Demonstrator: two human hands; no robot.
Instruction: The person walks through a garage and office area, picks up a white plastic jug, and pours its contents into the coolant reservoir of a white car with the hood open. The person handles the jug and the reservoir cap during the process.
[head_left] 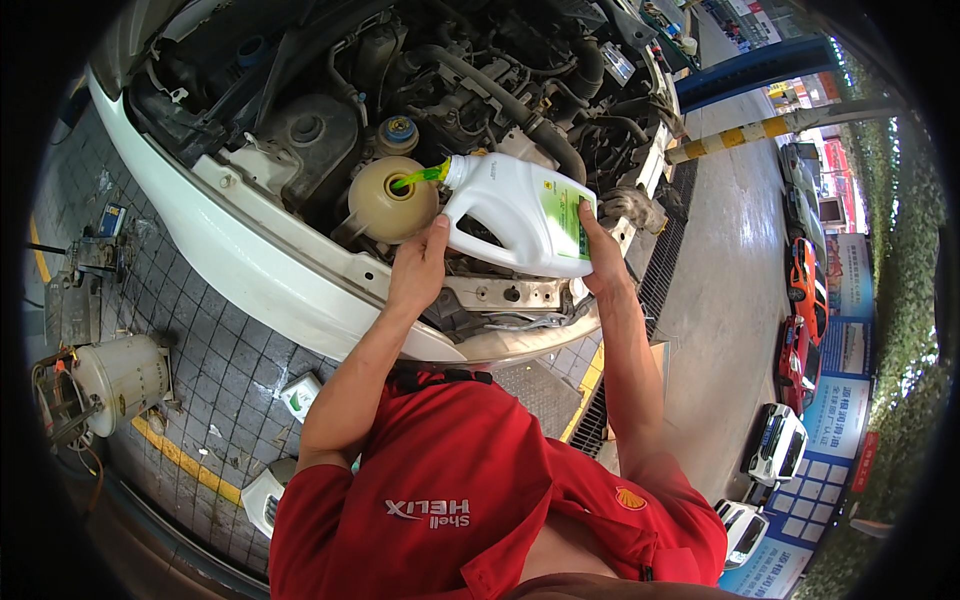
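A white plastic jug (520, 205) with a green label lies tilted on its side over the engine bay, its neck toward the left. Bright green liquid (425, 175) streams from its mouth into the open filler neck of a round, yellowish coolant tank (385, 212). My left hand (422, 262) is closed at the neck end of the jug's handle, beside the tank; its fingers are partly hidden. At the other end, my right hand (602, 250) grips the base of the jug, thumb along the label side.
A blue-topped reservoir (398, 132) sits just behind the tank, among hoses and engine parts (480, 90). The white car's front edge (300, 300) runs before me. A metal cylinder (122, 385) and a white container (300, 396) stand on the tiled floor at left. A yellow-and-black bar (740, 138) extends at right.
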